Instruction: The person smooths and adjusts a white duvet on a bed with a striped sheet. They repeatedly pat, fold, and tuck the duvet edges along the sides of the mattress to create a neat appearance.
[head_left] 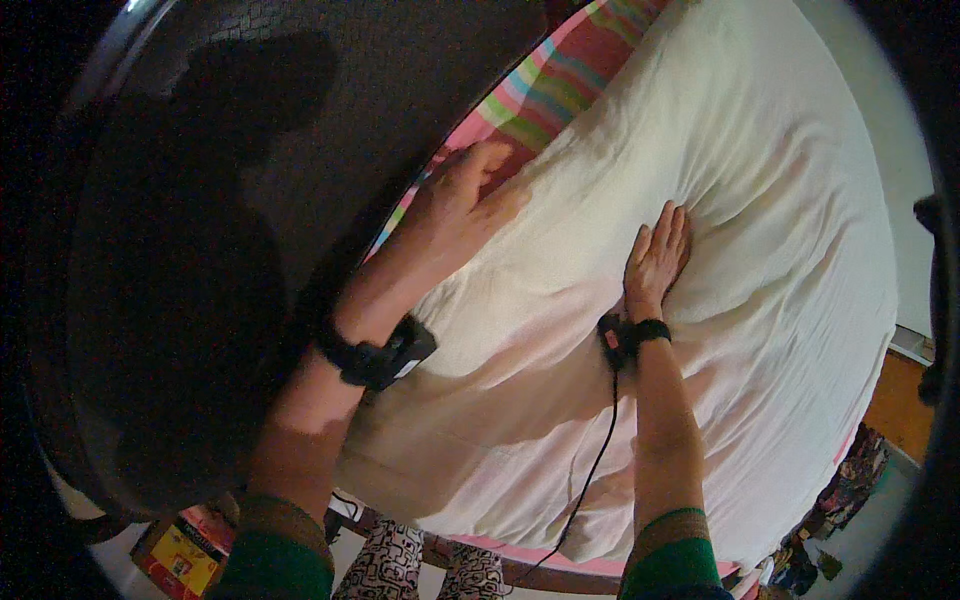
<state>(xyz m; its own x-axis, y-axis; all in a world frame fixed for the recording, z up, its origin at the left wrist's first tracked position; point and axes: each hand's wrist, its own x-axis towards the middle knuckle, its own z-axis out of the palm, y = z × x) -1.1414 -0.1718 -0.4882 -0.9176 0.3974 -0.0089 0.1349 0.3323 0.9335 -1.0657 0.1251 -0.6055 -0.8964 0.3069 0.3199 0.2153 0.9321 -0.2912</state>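
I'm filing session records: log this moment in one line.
left hand: at cream cloth edge; right hand: flat on cream cloth; striped fabric: beside left hand

Your left hand [465,195] is at the edge of the white sheet [780,250], beside the striped cloth [545,95]; its grip is not clear. Your right hand [657,255] lies flat on this sheet, with fingers straight. Both your wrists carry a black band [652,330], and a thin cable [598,465] runs down near the right one.

White cloth [565,265] partly hidden by forearms [670,430]
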